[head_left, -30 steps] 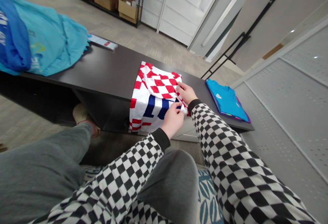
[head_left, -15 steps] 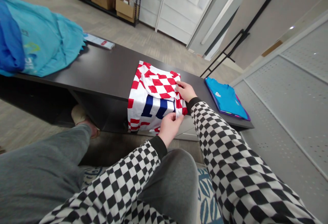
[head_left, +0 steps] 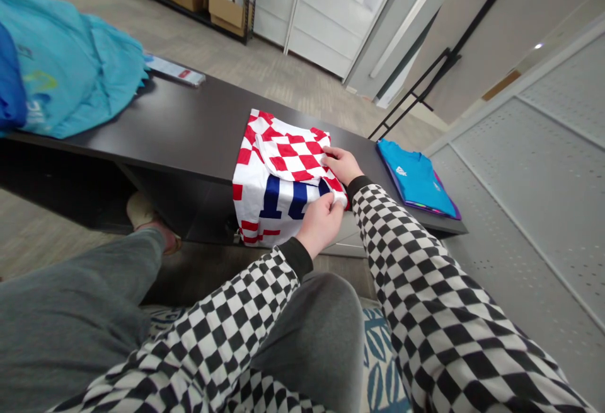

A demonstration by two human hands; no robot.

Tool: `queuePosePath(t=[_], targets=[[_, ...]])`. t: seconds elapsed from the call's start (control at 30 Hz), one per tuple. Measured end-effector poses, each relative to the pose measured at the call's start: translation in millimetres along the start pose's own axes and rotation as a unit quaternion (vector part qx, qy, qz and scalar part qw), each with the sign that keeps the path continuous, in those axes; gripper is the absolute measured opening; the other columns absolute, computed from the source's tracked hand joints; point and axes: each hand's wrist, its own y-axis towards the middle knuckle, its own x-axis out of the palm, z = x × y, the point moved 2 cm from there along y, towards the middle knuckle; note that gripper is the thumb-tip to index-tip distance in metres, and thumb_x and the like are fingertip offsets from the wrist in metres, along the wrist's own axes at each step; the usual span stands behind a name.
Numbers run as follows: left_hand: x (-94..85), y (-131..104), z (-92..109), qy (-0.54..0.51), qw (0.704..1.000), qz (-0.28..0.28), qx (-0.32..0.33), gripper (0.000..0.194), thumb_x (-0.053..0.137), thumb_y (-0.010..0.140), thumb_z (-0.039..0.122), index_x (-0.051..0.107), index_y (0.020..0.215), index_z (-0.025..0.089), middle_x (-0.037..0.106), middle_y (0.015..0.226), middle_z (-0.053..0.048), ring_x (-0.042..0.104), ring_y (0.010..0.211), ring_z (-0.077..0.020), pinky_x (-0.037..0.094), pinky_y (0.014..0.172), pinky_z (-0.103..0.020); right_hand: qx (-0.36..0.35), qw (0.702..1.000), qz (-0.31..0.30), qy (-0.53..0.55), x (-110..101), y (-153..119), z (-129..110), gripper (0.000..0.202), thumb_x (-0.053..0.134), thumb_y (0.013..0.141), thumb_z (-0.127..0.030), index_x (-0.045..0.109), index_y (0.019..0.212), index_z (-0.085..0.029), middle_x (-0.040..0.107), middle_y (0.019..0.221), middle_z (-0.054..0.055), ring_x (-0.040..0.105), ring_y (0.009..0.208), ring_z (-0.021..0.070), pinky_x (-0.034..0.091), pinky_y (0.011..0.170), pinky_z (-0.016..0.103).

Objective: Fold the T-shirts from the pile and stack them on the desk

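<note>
A red-and-white checkered jersey (head_left: 278, 202) with dark blue lettering lies partly folded on the dark bench top (head_left: 198, 123), its lower part hanging over the front edge. One checkered flap, seemingly a sleeve, is laid across its upper middle. My left hand (head_left: 322, 221) pinches the jersey's right edge at the front of the bench, fingers closed on the cloth. Higher up, my right hand (head_left: 341, 164) rests on the folded right side of the jersey, thumb and fingers at its edge. Its fingertips are partly hidden by the fabric.
Folded blue and purple shirts (head_left: 418, 180) lie stacked at the bench's right end. A heap of turquoise and blue clothing (head_left: 66, 72) covers the left end, beside a flat plastic packet (head_left: 174, 71). A grey perforated panel (head_left: 529, 198) stands right; shelving with boxes (head_left: 227, 12) stands behind.
My left hand has moved slightly up and right, bringing the jersey's right edge up with it. My right hand has stayed almost in place. The view has shifted a little.
</note>
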Motion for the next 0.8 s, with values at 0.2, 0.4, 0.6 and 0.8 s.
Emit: queuePosePath(t=[0.2,0.4,0.6,0.8], targets=[[12.5,7.4,-10.7,-0.135,0.989,-0.05,-0.042,0.025,0.065,0.103,0.035,0.059,0.083,0.022,0.051,0.07,0.005,0.042,0.069,-0.0144,0.032,0.064,-0.029,0.047,0.996,-0.026,0.068,-3.9,1.5,-4.2,0.052,0.085,0.082,-0.025,0.087,0.134,-0.021,0.083,0.147,0.008,0.076,0.139,0.031,0.051,0.133,0.049],[18.5,8.9,-26.1,-0.237,0.958,-0.104,-0.126,0.04,0.072,0.101,0.058,0.068,0.089,0.021,0.064,0.075,0.0,0.052,0.066,-0.0145,0.04,0.063,-0.028,0.043,0.996,-0.044,0.063,-4.2,3.7,-3.7,0.05,0.087,0.083,-0.023,0.088,0.133,-0.023,0.077,0.158,0.008,0.071,0.148,0.0318,0.045,0.138,0.051],[3.0,1.2,-43.1,-0.136,0.981,-0.049,-0.131,0.059,0.076,0.093,0.076,0.063,0.073,0.022,0.051,0.062,0.004,0.039,0.058,-0.0131,0.029,0.056,-0.03,0.006,0.998,-0.055,0.016,-1.8,9.1,3.3,0.052,0.087,0.09,-0.037,0.086,0.14,-0.024,0.071,0.165,0.008,0.066,0.155,0.0322,0.037,0.142,0.052],[-1.2,-15.9,-81.2,-0.048,0.99,-0.043,-0.124,0.043,0.076,0.097,0.062,0.07,0.084,0.021,0.066,0.072,0.0,0.055,0.066,-0.0169,0.041,0.063,-0.03,-0.01,0.997,-0.041,-0.058,-1.6,6.7,-0.5,0.056,0.082,0.097,-0.044,0.081,0.15,-0.024,0.074,0.162,0.008,0.065,0.155,0.0324,0.038,0.142,0.051]])
